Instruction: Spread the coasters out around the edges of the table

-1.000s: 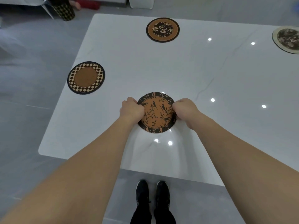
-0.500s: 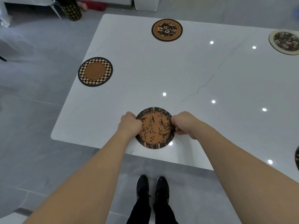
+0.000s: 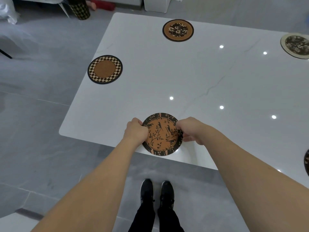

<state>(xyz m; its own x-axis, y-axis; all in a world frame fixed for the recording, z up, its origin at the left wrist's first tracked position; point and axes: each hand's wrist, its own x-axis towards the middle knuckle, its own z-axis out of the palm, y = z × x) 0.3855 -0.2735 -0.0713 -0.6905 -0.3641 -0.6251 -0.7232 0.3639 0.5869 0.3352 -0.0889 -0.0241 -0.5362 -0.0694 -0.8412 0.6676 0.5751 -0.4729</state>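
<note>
A round cork coaster with black birds and branches lies at the near edge of the white table. My left hand grips its left rim and my right hand grips its right rim. A checkered-rim coaster sits by the left edge. At the far edge lies a floral coaster. A pale-rimmed floral coaster is at the far right, and a dark coaster is cut off by the right border.
Grey tiled floor surrounds the table, with my black shoes just below the near edge. A patterned dark vase and white furniture stand beyond the far left corner. Ceiling lights reflect on the tabletop.
Both hands have drawn the bird coaster toward me, from further in on the table to the near edge. The view has shifted back, showing more floor and my shoes.
</note>
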